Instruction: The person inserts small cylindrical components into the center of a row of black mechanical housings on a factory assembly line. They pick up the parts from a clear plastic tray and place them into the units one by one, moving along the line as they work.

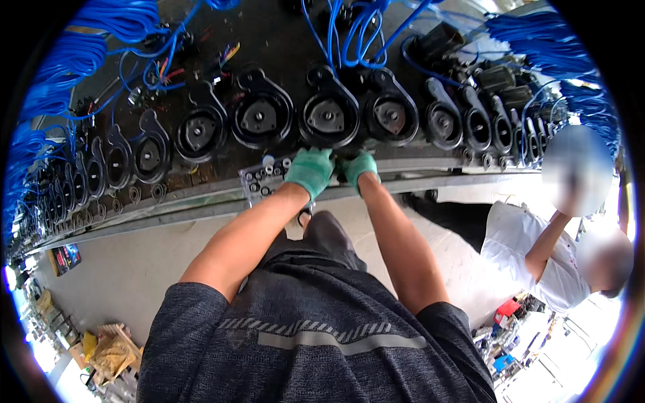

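Your left hand (310,170), in a green glove, rests at the near edge of the workbench (201,201), fingers curled downward; what they pinch, if anything, cannot be told from this view. Your right hand (358,168), also green-gloved, sits just beside it, the two hands nearly touching, its fingers bent down over the bench edge; its grip is likewise hidden.

Both hands lie directly below the black pump housing (328,115) in the middle of the row, a round casing with a curved neck and a grey hub at its centre. Hands appear to touch its lower rim, though the contact point is covered by the gloves.

Just left of your left hand lies a clear tray (259,180) holding small black rings and pale caps. Similar black housings run left and right along the bench in a curved line. Blue wire bundles (353,33) hang above the row and along both sides.

At the right, another person in a white shirt (527,252) stands well apart from your hands.
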`<state>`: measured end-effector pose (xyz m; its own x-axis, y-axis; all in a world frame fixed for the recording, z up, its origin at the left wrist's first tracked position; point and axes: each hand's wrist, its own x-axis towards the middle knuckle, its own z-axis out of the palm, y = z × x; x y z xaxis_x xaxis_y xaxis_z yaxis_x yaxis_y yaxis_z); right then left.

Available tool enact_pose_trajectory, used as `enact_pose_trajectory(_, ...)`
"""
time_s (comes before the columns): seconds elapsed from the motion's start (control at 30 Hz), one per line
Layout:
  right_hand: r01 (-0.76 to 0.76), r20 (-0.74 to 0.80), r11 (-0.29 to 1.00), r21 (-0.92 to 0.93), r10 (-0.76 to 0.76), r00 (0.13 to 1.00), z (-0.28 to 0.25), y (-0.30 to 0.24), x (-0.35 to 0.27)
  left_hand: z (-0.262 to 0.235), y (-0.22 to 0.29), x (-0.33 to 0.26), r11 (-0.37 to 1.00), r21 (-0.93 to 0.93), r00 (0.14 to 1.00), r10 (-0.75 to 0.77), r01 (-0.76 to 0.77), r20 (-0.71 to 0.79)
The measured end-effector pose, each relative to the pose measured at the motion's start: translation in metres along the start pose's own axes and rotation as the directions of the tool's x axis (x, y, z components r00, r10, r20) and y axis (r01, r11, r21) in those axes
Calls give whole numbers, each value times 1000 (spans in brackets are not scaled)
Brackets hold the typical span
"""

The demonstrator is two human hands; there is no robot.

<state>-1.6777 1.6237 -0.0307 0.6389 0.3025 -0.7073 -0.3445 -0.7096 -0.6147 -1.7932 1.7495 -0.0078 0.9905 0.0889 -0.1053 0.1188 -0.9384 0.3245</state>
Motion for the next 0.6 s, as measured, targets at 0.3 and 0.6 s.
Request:
enact_pose_trajectory(0.3, 129, -380, 986, -109, -161, 911, 38, 84, 49, -30, 9, 9, 969, -225, 987, -72, 104, 147)
enact_pose_trajectory(0.6, 155, -52, 827, 540, -151, 987, -32, 28, -84, -54, -10, -44, 898, -436, 991, -107, 59, -85)
